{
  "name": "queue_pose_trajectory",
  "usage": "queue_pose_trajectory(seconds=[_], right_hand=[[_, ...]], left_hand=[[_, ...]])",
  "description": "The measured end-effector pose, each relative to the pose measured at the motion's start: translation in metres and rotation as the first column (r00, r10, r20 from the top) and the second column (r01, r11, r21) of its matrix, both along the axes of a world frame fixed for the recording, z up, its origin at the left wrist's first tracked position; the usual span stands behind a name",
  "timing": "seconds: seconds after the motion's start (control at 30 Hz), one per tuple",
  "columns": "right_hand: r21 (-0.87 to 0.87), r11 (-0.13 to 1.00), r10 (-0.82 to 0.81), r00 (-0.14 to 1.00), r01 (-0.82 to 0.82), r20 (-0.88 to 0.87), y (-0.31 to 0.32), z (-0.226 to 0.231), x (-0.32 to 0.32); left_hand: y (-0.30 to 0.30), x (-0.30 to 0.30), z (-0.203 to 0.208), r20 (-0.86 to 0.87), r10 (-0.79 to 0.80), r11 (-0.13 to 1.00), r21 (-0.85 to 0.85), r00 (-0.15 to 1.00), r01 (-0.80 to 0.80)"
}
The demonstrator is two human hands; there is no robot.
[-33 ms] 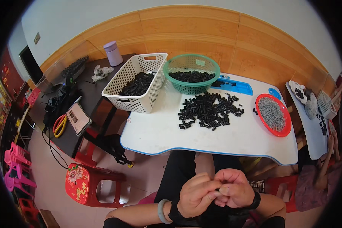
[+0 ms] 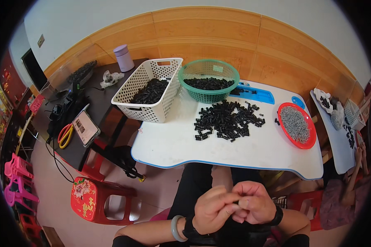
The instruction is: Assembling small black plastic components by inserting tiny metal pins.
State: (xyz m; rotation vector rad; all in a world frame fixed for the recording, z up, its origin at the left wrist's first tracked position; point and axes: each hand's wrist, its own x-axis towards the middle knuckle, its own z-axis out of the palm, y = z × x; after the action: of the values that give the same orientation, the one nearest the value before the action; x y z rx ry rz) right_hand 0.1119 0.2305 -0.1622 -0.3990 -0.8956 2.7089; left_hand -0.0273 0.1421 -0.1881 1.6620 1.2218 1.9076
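Above my lap, in front of the table's edge, my two hands meet with fingertips pressed together. My left hand is closed in a pinch, thumb against the bent fingers. My right hand is closed beside it, its thumb and forefinger touching the left fingertips. A small dark piece shows between the fingertips of both hands; most of it is hidden. On the white table ahead lies a loose heap of small black cylindrical plastic parts. To its right is a red plate full of small grey screw-like pieces.
Behind the heap stand a white basket and a green basket, both holding black parts, beside a blue tray. A dark table at left bears a phone, scissors and a bottle. A red stool stands lower left; another person's arm shows right.
My fingertips have shifted very slightly against each other, and the view has moved a touch. Both hands stay together in the same place.
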Motion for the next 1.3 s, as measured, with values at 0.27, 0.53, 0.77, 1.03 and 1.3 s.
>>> queue_pose_trajectory(seconds=[0.27,0.53,0.77,1.03,1.3], right_hand=[[0.334,0.928,-0.202,0.977,0.167,0.074,0.042,0.043,-0.067],[0.842,0.513,-0.267,0.963,0.168,-0.029,0.108,0.076,-0.248],[0.949,0.286,-0.393,0.919,0.131,-0.008,0.142,0.024,-0.295],[0.970,0.238,-0.545,0.822,-0.041,0.168,0.211,0.027,-0.128],[0.860,-0.100,-0.767,0.589,-0.501,0.254,0.252,-0.028,0.018]], left_hand=[[0.012,0.002,-0.007,0.726,-0.054,0.995,-0.016,0.686,0.095],[0.016,-0.005,-0.015,0.793,0.047,0.970,-0.182,0.608,0.162],[0.022,-0.016,-0.019,0.763,0.100,0.965,-0.231,0.638,0.124],[0.031,-0.018,-0.032,0.739,0.088,0.935,-0.292,0.667,0.200],[0.038,-0.012,-0.050,0.622,0.093,0.905,-0.378,0.777,0.195]])
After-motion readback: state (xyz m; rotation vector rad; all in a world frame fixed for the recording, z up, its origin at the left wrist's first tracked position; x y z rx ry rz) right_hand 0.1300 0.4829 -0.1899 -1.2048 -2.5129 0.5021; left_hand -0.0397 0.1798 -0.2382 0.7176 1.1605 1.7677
